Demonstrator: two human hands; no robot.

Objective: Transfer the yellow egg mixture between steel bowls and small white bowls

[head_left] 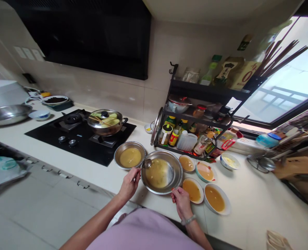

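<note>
One ladle [148,163] has its head just inside the L wall of the basin [178,172], handle up over the near-L rim. L hand [130,184], by that rim, has its fingers closed on the handle, no real gap. R hand [181,199] is at the basin's near-R rim, fingers bunched; can't tell if they pinch the rim or just sit next to it. Basin stands on the counter [250,198] w/ cloudy yellow broth [155,173] in it; bare metal shows on its R side, tilted or just low, can't say. Step in hand, prob.: stirring or scooping broth w/ the ladle, hard to split from 1 view. Next move likely calls for a level ladle head & a steady basin, since a bump could slop broth over the rim. Just L of basin: side bowl [117,155] w/ yellow liquid [130,158]. Just R of basin: 4 dishes [227,205] w/ orange-brown liquid [214,198], set close, so R-side room looks tight. Hob [51,130] is farther L of basin, w/ lidded pan [105,131] on it; rack [206,91] is behind basin, to the R.
</note>
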